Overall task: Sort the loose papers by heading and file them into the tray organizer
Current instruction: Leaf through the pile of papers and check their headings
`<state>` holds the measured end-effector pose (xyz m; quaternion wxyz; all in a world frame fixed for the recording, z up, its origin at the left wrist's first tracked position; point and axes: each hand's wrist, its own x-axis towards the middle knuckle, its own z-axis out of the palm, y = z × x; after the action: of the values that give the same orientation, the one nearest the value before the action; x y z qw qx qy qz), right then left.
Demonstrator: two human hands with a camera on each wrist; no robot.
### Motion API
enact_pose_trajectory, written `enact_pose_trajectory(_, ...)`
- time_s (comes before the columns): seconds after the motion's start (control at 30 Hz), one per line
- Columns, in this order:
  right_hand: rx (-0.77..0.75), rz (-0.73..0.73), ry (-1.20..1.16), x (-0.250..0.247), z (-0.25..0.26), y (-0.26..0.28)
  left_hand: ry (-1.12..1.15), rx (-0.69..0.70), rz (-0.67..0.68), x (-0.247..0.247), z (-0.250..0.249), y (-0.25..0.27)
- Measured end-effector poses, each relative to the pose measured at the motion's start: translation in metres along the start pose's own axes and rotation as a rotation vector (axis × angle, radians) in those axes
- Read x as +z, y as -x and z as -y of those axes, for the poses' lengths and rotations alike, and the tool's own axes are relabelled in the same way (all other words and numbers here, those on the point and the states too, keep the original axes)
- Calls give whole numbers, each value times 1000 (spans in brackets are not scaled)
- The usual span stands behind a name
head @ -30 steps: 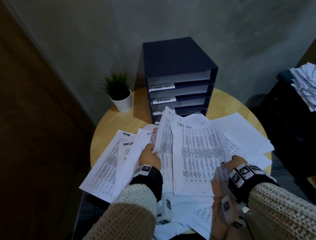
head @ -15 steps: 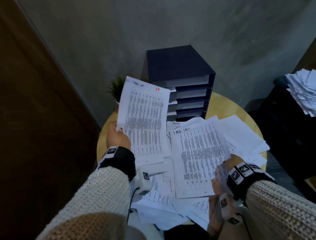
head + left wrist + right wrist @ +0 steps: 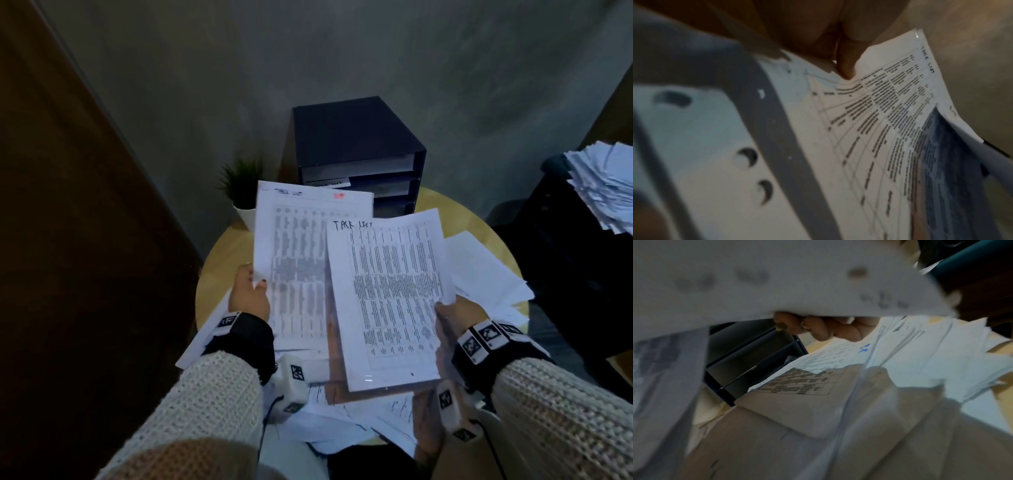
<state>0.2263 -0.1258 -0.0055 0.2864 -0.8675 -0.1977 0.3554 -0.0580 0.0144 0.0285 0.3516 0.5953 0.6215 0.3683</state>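
1. Two hands up, one sheet in each, both sheets lifted off the table (image 3: 226,253).
2. Left hand (image 3: 249,297): thumb on top of left sheet (image 3: 294,263), pinching its left edge. Left wrist view shows a finger (image 3: 846,65) pressed to the same sheet, paper dimpled there.
3. Left sheet: printed table, handwritten heading at top, a small red mark near the top right corner. Heading blurred from the head camera; wrist view gives something like "TASK LIST".
4. Right hand (image 3: 460,317): clamped on the right edge of right sheet (image 3: 394,294). Right wrist view shows three curled fingers (image 3: 818,327) under the paper's edge.
5. Right sheet: headed "TASK LIST" in black pen, printed table below. Overlaps the left sheet's right side, lying in front of it.
6. Loose papers (image 3: 486,274): scattered heap on the round table beneath both sheets, too overlapped to count.
7. Organizer (image 3: 356,144): one dark unit at the table's far edge, against the wall. Three open slots visible above the held sheets; lower part hidden. One white label visible on a slot front, unreadable.
8. One small plant (image 3: 241,181) in a white pot, left of the organizer.
9. Second paper stack (image 3: 606,185) off the table, far right, on dark furniture.
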Motion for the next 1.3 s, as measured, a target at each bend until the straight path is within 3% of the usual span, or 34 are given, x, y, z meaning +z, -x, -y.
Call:
enact_pose_trajectory(0.1, -6, 56, -180, 5, 10, 9, 93, 3, 134, 20, 1, 8)
enact_pose_trajectory(0.33, -17, 72, -100, 8, 11, 15, 130, -48, 261, 51, 5, 23)
enact_pose_trajectory(0.67, -39, 67, -91, 16, 5, 15, 216, -95, 313, 69, 8, 42)
enact_pose_trajectory(0.87, -96, 21, -209, 21, -3, 20, -30, -74, 379, 78, 11, 51)
enact_pose_trajectory(1.03, -117, 101, -257, 16, -6, 17, -26, -59, 338, 75, 6, 52)
enact_pose_trajectory(1.3, -174, 41, -197, 5, -13, 28, -4, -88, 303, 73, 2, 59)
